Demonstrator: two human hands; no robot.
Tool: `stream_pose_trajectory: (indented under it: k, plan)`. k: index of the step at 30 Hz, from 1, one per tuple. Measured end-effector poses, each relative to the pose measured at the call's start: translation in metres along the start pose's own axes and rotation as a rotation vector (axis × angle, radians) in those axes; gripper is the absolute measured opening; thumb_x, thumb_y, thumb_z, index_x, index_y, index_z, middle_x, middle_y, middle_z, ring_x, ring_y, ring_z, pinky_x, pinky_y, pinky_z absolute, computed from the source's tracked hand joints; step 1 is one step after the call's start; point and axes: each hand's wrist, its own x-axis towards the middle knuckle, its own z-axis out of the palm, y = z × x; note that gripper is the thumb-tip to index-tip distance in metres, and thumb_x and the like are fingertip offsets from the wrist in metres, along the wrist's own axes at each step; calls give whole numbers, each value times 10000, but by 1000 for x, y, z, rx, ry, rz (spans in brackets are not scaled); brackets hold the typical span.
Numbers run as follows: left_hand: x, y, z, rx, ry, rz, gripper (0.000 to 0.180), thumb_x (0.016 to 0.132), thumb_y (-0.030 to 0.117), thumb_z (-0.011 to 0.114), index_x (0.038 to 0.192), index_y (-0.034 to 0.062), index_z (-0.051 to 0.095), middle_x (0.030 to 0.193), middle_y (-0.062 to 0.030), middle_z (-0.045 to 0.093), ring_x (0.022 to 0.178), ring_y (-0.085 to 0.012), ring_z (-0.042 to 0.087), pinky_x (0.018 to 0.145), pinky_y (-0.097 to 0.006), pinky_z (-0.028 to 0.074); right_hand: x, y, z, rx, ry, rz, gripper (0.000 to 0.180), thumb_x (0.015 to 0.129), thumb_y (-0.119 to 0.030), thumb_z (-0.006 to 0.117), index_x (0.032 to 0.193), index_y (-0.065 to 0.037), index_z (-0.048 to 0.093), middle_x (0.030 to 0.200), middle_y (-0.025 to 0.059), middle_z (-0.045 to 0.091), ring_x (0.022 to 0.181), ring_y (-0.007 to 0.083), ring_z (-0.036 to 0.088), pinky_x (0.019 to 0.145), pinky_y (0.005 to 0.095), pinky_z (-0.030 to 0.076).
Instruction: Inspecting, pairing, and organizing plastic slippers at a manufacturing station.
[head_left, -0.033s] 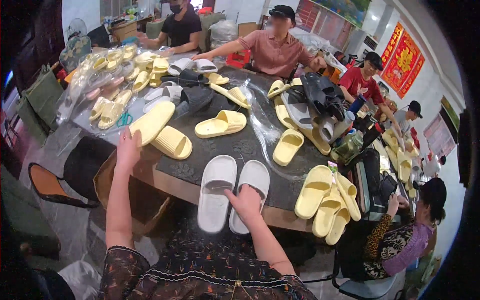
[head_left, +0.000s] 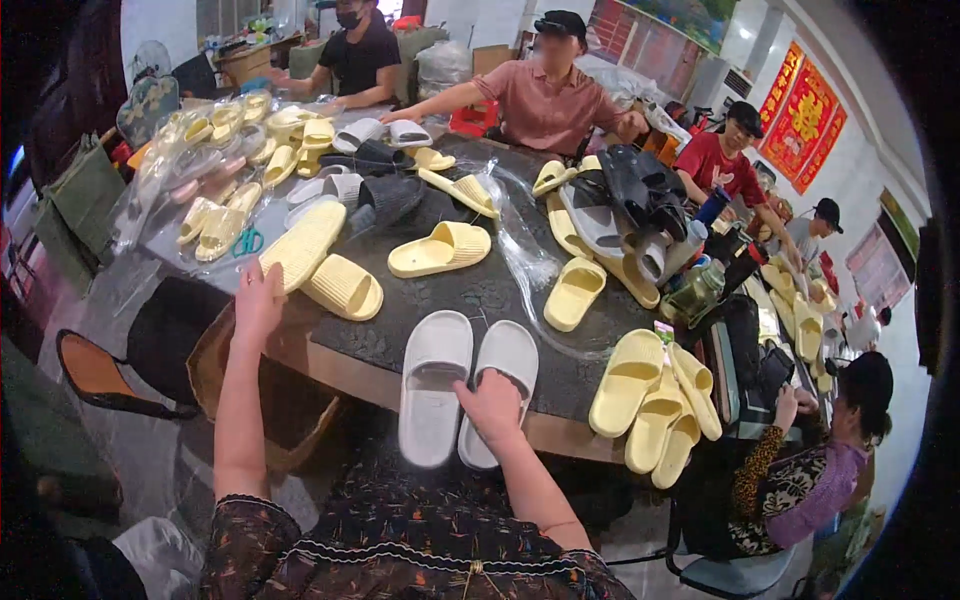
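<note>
Fingers of the right hand point(head_left: 492, 410) grip a light-grey plastic slipper point(head_left: 509, 350) at the near edge of the worktop point(head_left: 360, 368), while the left hand point(head_left: 258, 298) seemingly pinches a pale-yellow plastic slipper point(head_left: 308, 242), apparently a 2-handed holding step needing steady grips.

At six o'clock, your white slippers point(head_left: 430, 425) look smooth, matt and plastic; the yellow slipper point(head_left: 308, 242) at ten looks matt too. Crinkled clear plastic film point(head_left: 525, 262) shines at one. The table edge point(head_left: 350, 366) at eight looks wooden, your left sleeve point(head_left: 253, 530) thin cloth.
</note>
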Motion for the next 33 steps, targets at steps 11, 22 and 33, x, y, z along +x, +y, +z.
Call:
stream_pose_trajectory:
  k: [11,22,33]
  plan:
    - [14,9,9,-851,546,-93,338,997,187,408,1242,-28,495,1081,-159,609,1004,-236,588,869,-351,461,-38,40,-45,184,202,70,262,715,-220,706,793,1,588,760,192,625,726,370,612,671,460,480]
    - [38,60,-2,-1821,187,-191,340,1016,290,383,1250,56,458,1172,-75,567,1015,-208,580,883,-373,480,-79,106,-151,-14,618,233,257,690,-179,684,765,30,554,738,212,603,724,390,591,663,453,462]
    - [48,150,30,-1176,-397,233,302,977,226,451,1141,-3,560,974,-66,623,876,-138,567,755,-287,462,-87,186,-270,-313,1098,441,334,793,-304,649,771,15,556,696,183,613,670,387,597,629,475,453]
